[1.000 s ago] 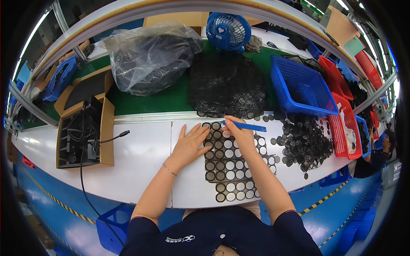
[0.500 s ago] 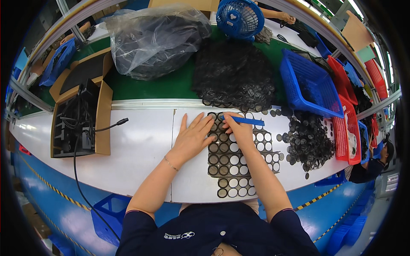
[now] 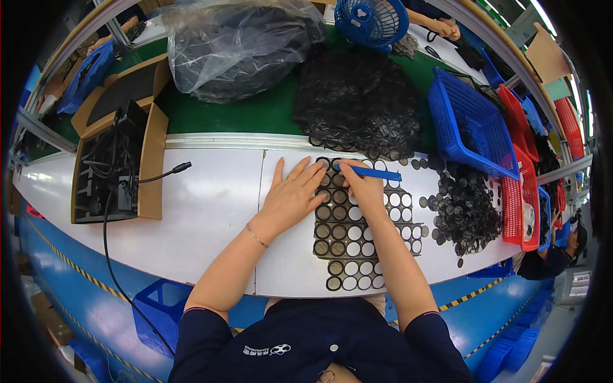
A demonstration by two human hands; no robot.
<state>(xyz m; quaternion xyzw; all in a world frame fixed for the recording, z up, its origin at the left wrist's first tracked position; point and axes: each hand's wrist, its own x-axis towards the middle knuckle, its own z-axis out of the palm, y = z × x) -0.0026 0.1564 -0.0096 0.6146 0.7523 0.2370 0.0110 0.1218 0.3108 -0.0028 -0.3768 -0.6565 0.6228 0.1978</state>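
A dark sheet of round black-rimmed cells (image 3: 338, 231) lies on the white table. Some cells still hold brownish-grey discs, while others are open and show white. My left hand (image 3: 290, 196) rests flat with fingers spread, its fingertips on the sheet's upper left edge. Pinched in my right hand (image 3: 365, 191) is a slim flat blue tool (image 3: 383, 173), its tip among the top cells near my left fingertips. My right hand and forearm cover part of the sheet. To the right is a heap of loose dark discs (image 3: 466, 210).
A stack of black sheets (image 3: 357, 96) sits behind, beside a clear plastic bag (image 3: 242, 51) and a blue fan (image 3: 371, 22). Blue (image 3: 472, 127) and red baskets (image 3: 520, 198) stand right. At left, a cardboard box (image 3: 153, 172) holds black cables. Another person's hands (image 3: 444, 29) show beyond.
The whole view has shifted slightly. Both hands keep nearly the same places on the sheet, and the blue tool stays in my right hand near the top row.
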